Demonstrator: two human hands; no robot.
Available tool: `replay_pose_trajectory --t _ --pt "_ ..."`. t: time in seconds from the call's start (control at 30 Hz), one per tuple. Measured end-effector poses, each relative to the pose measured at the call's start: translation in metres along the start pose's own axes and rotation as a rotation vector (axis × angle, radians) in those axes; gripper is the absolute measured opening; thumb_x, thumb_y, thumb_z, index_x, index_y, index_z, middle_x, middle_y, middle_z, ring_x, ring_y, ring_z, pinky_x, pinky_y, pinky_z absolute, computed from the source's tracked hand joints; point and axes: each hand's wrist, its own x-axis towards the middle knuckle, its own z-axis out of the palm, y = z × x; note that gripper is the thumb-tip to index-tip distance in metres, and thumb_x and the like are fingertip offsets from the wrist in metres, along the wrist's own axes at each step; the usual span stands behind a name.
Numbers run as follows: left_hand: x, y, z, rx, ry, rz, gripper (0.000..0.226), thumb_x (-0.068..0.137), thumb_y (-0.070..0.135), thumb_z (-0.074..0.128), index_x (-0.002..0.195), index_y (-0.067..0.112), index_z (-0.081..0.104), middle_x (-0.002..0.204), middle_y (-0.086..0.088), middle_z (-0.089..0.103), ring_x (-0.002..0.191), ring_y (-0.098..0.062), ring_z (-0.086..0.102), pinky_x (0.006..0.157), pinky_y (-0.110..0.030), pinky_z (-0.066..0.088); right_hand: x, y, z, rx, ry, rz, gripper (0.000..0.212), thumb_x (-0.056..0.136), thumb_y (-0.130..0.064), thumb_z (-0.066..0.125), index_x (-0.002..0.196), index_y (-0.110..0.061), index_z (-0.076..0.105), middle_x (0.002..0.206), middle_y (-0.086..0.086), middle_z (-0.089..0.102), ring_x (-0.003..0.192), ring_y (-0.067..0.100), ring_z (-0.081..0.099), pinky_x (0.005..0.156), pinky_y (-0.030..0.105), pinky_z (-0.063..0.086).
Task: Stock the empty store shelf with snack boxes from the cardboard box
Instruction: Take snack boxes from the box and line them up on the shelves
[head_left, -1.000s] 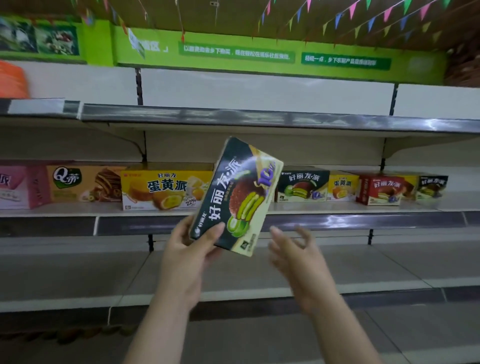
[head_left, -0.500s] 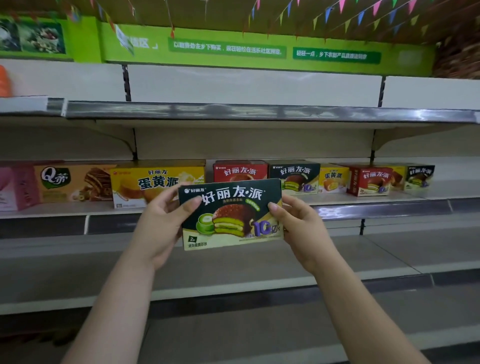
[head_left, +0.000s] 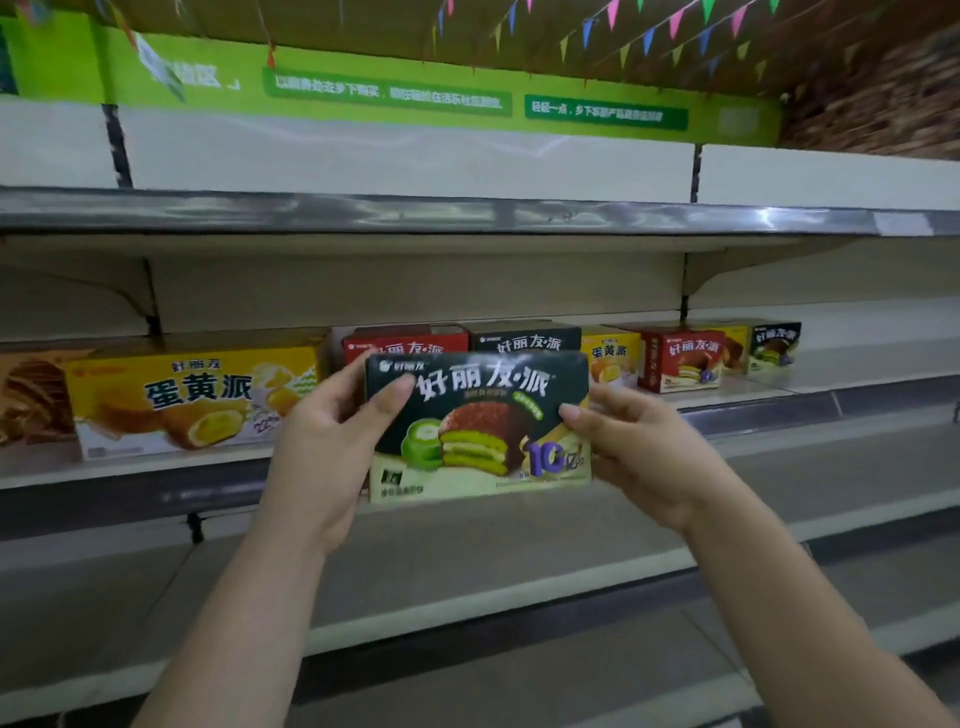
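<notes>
A dark green snack box (head_left: 478, 421) with a matcha pie picture is held level, face toward me, in front of the middle shelf (head_left: 156, 467). My left hand (head_left: 322, 447) grips its left end, thumb across the front. My right hand (head_left: 639, 457) holds its right end with the fingers curled behind and the thumb on the front edge. The box's lower edge sits about at the shelf's front lip. The cardboard box is out of view.
On the middle shelf stand a big yellow box (head_left: 192, 400), a red box (head_left: 405, 343) and a dark box (head_left: 524, 340) right behind the held one, then yellow (head_left: 610, 356), red (head_left: 680, 361) and dark (head_left: 774, 345) boxes to the right. The lower shelves (head_left: 467, 566) and the upper shelf (head_left: 467, 215) bear nothing.
The box went from tilted in my left hand alone to level in both hands, then moved up and forward toward the middle shelf. The camera has closed in on the shelf.
</notes>
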Motion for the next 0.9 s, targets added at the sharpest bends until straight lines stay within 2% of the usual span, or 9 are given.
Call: replay_pose_trajectory --t 0.07,0.13,0.23,0.33,0.43,0.53,0.63,0.8,0.9 --pt "0.020 0.002 0.021 0.085 -0.013 0.066 0.051 0.074 0.033 0.067 0.123 0.019 0.063 0.098 0.003 0.076 0.090 -0.017 0.073 0.074 -0.039 0.058 0.022 -0.014 -0.018 -0.006 0.023 -0.054 0.016 0.087 -0.004 0.061 0.100 -0.015 0.062 0.092 0.008 0.069 0.077 0.018 0.069 0.069 0.032 0.061" --pt "0.048 -0.003 0.043 0.181 0.002 0.128 0.045 0.082 0.030 0.068 0.125 0.017 0.062 0.098 0.007 0.075 0.090 -0.011 0.072 0.076 -0.035 0.057 0.049 -0.021 -0.038 -0.041 0.037 -0.099 0.018 0.090 -0.002 0.059 0.104 -0.011 0.063 0.094 0.008 0.069 0.076 0.017 0.070 0.070 0.031 0.060" --pt "0.092 -0.022 0.075 0.362 0.048 0.199 0.044 0.090 0.031 0.065 0.131 0.018 0.059 0.107 0.007 0.073 0.095 -0.010 0.070 0.083 -0.035 0.057 0.089 -0.019 -0.068 -0.074 0.054 -0.097 0.027 0.091 -0.001 0.059 0.117 -0.006 0.061 0.105 0.012 0.069 0.090 0.024 0.068 0.084 0.039 0.056" --pt "0.123 -0.052 0.100 0.641 0.060 0.241 0.042 0.093 0.036 0.060 0.131 0.017 0.058 0.113 0.003 0.070 0.104 -0.014 0.066 0.083 -0.028 0.053 0.124 -0.005 -0.097 -0.144 0.052 -0.059 0.022 0.091 0.000 0.060 0.109 -0.013 0.062 0.105 0.013 0.070 0.097 0.027 0.068 0.085 0.041 0.056" --pt "0.139 -0.083 0.110 0.842 0.055 0.164 0.059 0.091 0.037 0.063 0.143 0.015 0.047 0.127 -0.004 0.064 0.117 -0.023 0.060 0.095 -0.034 0.049 0.149 0.021 -0.119 -0.294 0.074 -0.022 0.029 0.089 -0.005 0.065 0.117 -0.013 0.062 0.100 0.004 0.072 0.093 0.019 0.069 0.076 0.033 0.057" --pt "0.143 -0.100 0.112 0.898 0.021 0.031 0.054 0.085 0.030 0.072 0.133 0.017 0.053 0.116 0.000 0.066 0.106 -0.018 0.062 0.086 -0.029 0.049 0.163 0.032 -0.132 -0.452 0.045 -0.026 0.023 0.089 -0.012 0.067 0.112 -0.017 0.066 0.097 -0.003 0.073 0.092 0.014 0.069 0.077 0.034 0.058" --pt "0.144 -0.104 0.113 1.058 -0.032 -0.036 0.063 0.078 0.028 0.079 0.133 0.018 0.050 0.120 -0.001 0.062 0.099 -0.012 0.052 0.078 -0.022 0.039 0.172 0.030 -0.136 -0.601 -0.010 -0.074 0.020 0.089 -0.015 0.068 0.105 -0.026 0.065 0.098 -0.008 0.072 0.094 0.012 0.067 0.083 0.036 0.058" --pt "0.158 -0.102 0.115 1.161 -0.018 -0.072 0.066 0.075 0.030 0.082 0.131 0.016 0.051 0.129 -0.005 0.060 0.114 -0.023 0.058 0.093 -0.032 0.048 0.191 0.028 -0.132 -0.471 -0.025 -0.007 0.023 0.085 -0.002 0.070 0.089 -0.024 0.065 0.098 -0.001 0.070 0.102 0.025 0.066 0.091 0.046 0.054" --pt "0.165 -0.097 0.117 1.117 -0.034 -0.150 0.054 0.078 0.026 0.080 0.124 0.020 0.053 0.110 0.001 0.062 0.095 -0.024 0.065 0.078 -0.039 0.058 0.204 0.026 -0.128 -0.527 -0.011 0.026 0.015 0.085 -0.003 0.071 0.092 -0.015 0.068 0.097 0.005 0.070 0.102 0.028 0.065 0.088 0.040 0.056"
